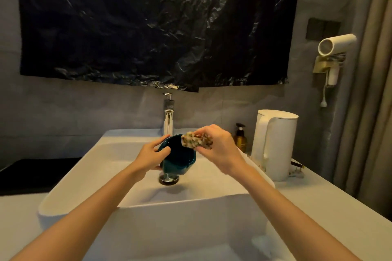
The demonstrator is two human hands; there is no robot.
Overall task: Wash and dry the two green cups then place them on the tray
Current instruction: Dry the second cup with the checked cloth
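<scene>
– So, where is the dark green glazed ceramic cup [179, 159]?
– Over the white rectangular sink [84, 167], just above the round metal drain [168, 179], and tilted, with its mouth turned up toward the camera.
– And the hands?
– They are apart, each clamped on its own thing. The left hand [151, 155] grips the cup from the left side, its thumb on the rim and its fingers curled underneath. The right hand [218, 144] pinches a speckled beige and green sponge [197, 141] between thumb and fingertips, right at the cup's upper rim. Whether the sponge touches the glaze I cannot tell.
– What stands behind them?
– A chrome tap [168, 121] rises at the back edge of the sink, directly behind the cup.
– And to the right?
– On the pale tabletop [328, 207] stands a tall white electric kettle [275, 144], with a small amber pump bottle [240, 139] just beside it, nearer the tap.
– Farther out?
– A dark flat mat [31, 174] lies left of the sink. A crinkled black plastic sheet [148, 27] covers the wall above the tap, a white hair dryer [336, 45] hangs in a wall holder to its right, and a beige curtain [371, 91] runs down the right edge.
</scene>
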